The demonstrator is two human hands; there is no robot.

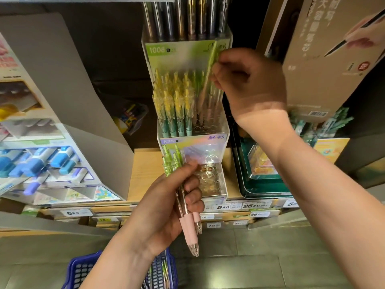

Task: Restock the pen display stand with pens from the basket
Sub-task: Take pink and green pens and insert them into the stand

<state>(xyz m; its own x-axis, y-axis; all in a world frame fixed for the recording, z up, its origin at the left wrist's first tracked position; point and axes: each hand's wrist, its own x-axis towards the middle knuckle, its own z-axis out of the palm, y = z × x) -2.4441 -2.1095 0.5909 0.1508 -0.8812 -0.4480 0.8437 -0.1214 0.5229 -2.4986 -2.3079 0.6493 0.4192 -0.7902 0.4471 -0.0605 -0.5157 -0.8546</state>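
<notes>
A clear tiered pen display stand (226,130) stands on a wooden shelf. Its middle tier holds several pens with yellow tops and teal grips (177,105) on the left. My right hand (248,80) pinches a green-topped pen (210,67) with a pink grip, tilted over the right side of that tier. My left hand (168,207) grips a small bunch of green-and-pink pens (187,222) in front of the lowest tier, whose ring holes (208,180) show. A blue basket (77,272) with more pens sits at the bottom, partly hidden by my left arm.
A cardboard display of blue pens (41,161) stands on the left. A dark green tray with a clear box (262,163) sits on the right below a tan cardboard sign (325,59). Dark pens fill the stand's top tier (183,17). Price tags (223,206) line the shelf edge.
</notes>
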